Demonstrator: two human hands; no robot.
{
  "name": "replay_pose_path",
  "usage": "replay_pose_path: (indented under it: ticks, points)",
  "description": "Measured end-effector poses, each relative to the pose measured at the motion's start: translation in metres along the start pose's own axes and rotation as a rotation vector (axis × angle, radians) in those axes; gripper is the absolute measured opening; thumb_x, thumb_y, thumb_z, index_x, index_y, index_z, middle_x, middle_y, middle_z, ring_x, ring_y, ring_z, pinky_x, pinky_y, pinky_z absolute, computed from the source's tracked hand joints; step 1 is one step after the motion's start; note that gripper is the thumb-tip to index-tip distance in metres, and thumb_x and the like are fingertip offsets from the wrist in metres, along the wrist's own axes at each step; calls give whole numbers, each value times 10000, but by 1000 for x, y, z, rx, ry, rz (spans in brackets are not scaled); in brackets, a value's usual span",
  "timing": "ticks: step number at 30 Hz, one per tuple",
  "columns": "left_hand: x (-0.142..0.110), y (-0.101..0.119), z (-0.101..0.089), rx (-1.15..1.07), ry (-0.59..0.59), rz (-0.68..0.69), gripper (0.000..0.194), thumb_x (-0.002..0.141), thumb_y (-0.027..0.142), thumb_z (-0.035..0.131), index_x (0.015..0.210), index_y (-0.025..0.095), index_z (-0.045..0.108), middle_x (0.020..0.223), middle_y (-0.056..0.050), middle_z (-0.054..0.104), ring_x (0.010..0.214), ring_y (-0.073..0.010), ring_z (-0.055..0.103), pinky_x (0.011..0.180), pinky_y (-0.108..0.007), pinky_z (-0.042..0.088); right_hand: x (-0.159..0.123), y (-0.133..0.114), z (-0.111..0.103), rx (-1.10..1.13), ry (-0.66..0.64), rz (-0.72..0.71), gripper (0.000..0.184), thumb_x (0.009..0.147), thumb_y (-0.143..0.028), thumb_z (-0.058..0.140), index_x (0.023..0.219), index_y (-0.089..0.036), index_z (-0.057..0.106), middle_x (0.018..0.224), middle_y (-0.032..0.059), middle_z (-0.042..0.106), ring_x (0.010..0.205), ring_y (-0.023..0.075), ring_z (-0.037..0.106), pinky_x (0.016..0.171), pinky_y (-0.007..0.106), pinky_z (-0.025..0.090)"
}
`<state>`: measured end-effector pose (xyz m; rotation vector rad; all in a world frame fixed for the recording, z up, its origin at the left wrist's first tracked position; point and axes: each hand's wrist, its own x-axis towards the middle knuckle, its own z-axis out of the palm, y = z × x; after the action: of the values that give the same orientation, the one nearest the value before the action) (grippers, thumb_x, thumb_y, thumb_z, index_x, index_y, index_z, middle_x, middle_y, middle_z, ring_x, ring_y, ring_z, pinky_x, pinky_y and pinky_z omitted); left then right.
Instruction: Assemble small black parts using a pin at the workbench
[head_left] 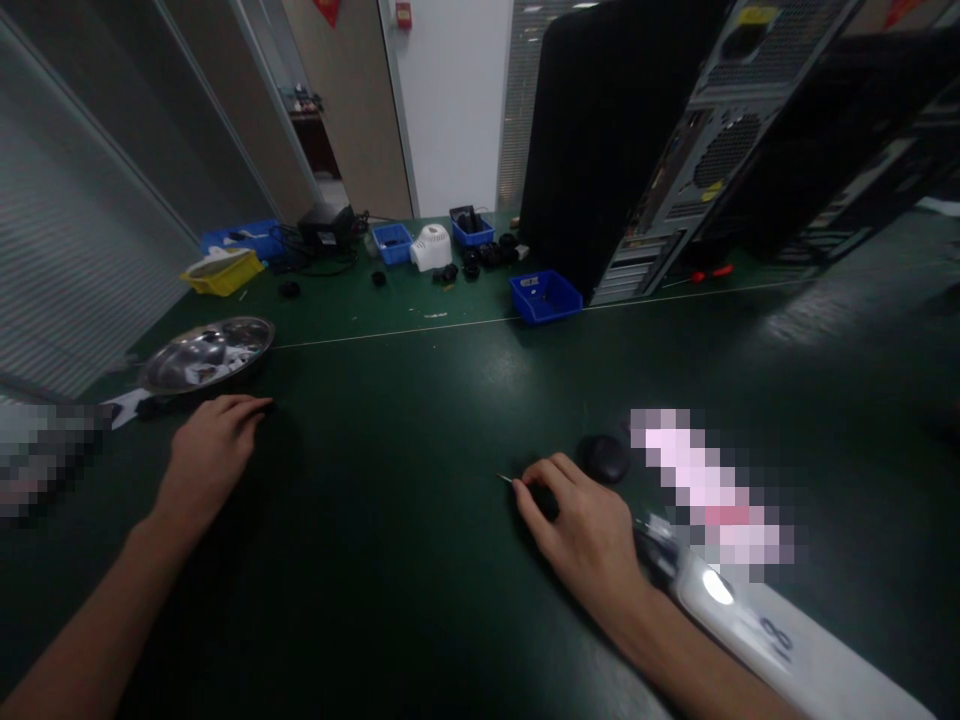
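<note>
My left hand (214, 445) is closed in a pinch above the green tabletop, just in front of the steel bowl (262, 340). Between its fingertips is a small black piece (268, 407), too dark to name. My right hand (581, 515) rests low over the table with thumb and forefinger pressed together. A thin metal tip (505, 479) pokes out leftward from that pinch; the rest of the thing is hidden in the hand. Just beyond the right knuckles lies a round black object (606, 458). Scraps of white and dark material lie in the bowl.
A long white case (832, 640) with a handwritten mark lies beside my right forearm. A blue bin (546, 298) stands ahead, near a black computer tower (600, 130). Along the back are a yellow tray (223, 275), a white plastic housing (432, 248) and a red-handled screwdriver (712, 273).
</note>
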<state>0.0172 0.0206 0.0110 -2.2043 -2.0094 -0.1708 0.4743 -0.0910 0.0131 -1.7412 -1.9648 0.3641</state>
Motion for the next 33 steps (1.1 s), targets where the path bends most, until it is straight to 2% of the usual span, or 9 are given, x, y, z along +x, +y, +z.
replay_pose_path:
  ticks: [3,7,13,27,33]
  points:
    - [1,2,0,10,9,-28,437,1035,350,349,1275,129,639,1312,-137,621,1194,-309,571,1000,-428,473,0,0,0,-3,-5,5,239,1025,-384,505,922,-239,664,946,23,683,778,171,643,677,290,431]
    - [-1,6,-2,24,28,3,425,1026,337,358,1264,109,626,1303,-147,620,1200,-315,556,1030,-429,449,0,1,0,6,-20,8,227,1026,-387,508,929,-244,655,955,16,675,799,178,642,692,292,430]
    - [-3,11,-6,28,-1,-30,439,1032,349,339,1280,105,607,1309,-150,615,1184,-306,567,1027,-415,444,0,0,0,14,-15,10,219,1023,-383,514,922,-244,650,947,15,670,787,177,639,682,291,423]
    - [0,13,-10,31,-17,-102,473,1022,369,345,1242,106,670,1245,-155,675,1127,-317,619,955,-423,469,1,1,1,4,9,2,225,1016,-374,513,913,-239,660,944,27,687,780,176,648,676,284,430]
    - [-4,8,-5,-40,46,-149,448,1007,380,399,1217,116,695,1266,-138,702,1164,-299,642,1006,-410,457,0,0,0,15,-8,8,214,1016,-375,515,927,-243,658,951,17,679,783,174,645,669,285,419]
